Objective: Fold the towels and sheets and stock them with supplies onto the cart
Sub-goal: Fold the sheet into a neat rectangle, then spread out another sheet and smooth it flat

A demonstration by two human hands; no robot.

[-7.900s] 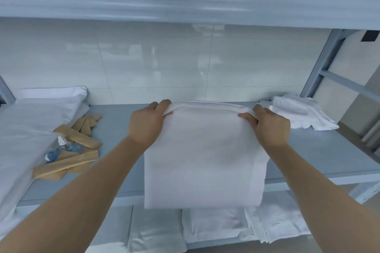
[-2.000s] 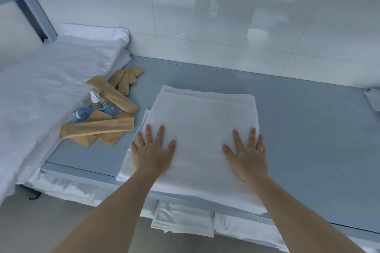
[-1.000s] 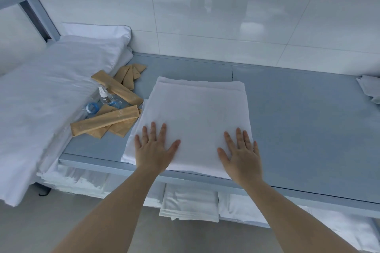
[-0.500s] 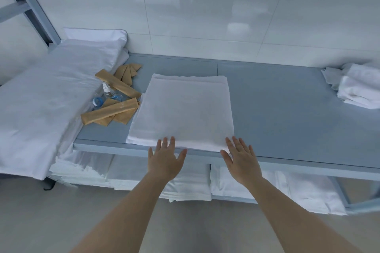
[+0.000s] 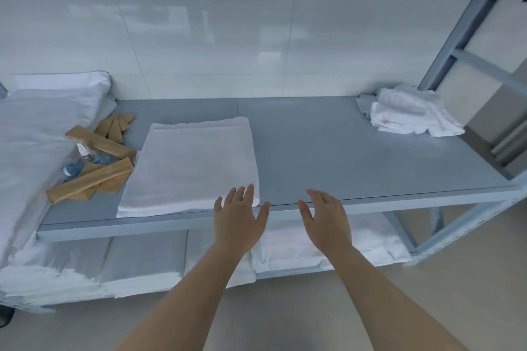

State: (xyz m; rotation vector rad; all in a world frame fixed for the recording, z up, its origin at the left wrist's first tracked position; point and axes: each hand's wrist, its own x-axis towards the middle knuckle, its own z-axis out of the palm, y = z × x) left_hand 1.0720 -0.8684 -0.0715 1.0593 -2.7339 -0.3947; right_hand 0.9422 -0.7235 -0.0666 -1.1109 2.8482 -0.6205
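A folded white towel (image 5: 194, 162) lies flat on the grey-blue shelf (image 5: 356, 157), left of centre, its near edge close to the shelf's front lip. My left hand (image 5: 238, 216) hovers with straight, spread fingers at the towel's near right corner, holding nothing. My right hand (image 5: 325, 219) is beside it, fingers straight, over the shelf's front edge and off the towel. A loose pile of unfolded white towels (image 5: 407, 114) sits at the shelf's far right.
Tan paper packets (image 5: 94, 174) and small clear bottles (image 5: 82, 154) lie left of the towel. White pillows and bedding (image 5: 31, 134) fill the shelf's left end. Folded linens (image 5: 142, 262) are stacked on the lower shelf. A frame post (image 5: 459, 25) rises at the right.
Both hands have slid off the folded towel toward me and shifted right. The view has pulled back and turned right, bringing the unfolded pile into sight.
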